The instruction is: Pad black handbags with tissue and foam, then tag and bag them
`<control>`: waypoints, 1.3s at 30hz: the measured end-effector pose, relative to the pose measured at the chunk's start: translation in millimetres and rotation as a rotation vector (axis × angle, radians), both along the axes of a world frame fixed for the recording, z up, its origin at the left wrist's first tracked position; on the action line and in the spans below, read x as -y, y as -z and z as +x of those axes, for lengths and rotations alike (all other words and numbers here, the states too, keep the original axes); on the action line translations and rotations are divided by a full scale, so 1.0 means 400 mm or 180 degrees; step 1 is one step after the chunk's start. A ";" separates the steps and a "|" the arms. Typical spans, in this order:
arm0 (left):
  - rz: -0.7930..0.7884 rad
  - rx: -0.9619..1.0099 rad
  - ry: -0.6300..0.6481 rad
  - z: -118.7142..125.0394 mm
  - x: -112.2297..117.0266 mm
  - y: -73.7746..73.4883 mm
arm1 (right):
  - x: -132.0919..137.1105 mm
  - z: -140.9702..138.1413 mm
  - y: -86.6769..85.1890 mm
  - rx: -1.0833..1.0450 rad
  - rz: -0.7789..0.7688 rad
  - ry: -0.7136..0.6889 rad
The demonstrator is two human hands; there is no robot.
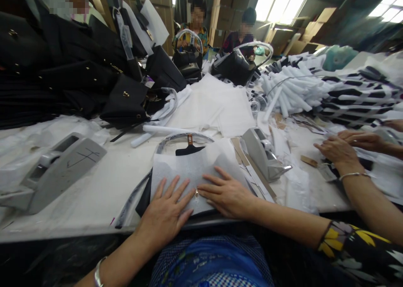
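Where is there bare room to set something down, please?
Bare tabletop lies between the left tape dispenser and the black bag under the left hand and right hand. Beyond the bag it is crowded with paper sheets and white tubes; to the right, with another dispenser, plastic and a colleague's hand.
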State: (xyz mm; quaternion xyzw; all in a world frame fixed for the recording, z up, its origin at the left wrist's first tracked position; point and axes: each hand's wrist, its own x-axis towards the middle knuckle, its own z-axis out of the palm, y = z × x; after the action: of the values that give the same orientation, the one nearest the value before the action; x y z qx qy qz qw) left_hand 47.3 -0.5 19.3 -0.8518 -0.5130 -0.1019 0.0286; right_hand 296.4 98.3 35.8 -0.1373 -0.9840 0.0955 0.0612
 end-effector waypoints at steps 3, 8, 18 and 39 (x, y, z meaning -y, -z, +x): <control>0.0053 -0.0177 0.0081 -0.027 0.000 -0.007 | 0.019 0.013 -0.016 0.0212 -0.0055 0.0264; 0.0215 -0.0235 0.0176 -0.056 0.011 -0.002 | 0.065 0.022 0.013 0.0231 -0.0142 0.0562; 0.0164 -0.0344 0.0320 -0.074 -0.016 0.059 | 0.004 0.043 0.067 0.0067 0.0054 0.0474; -0.0424 0.0225 0.0188 -0.053 0.001 -0.004 | 0.006 0.017 0.001 0.0387 -0.0417 0.0484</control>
State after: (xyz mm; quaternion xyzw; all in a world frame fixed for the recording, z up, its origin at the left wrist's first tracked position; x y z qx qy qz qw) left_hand 26.2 -0.9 20.8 -0.8625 -0.4940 -0.0984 -0.0492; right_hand 303.1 95.9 35.5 -0.2207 -0.9643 0.1461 -0.0007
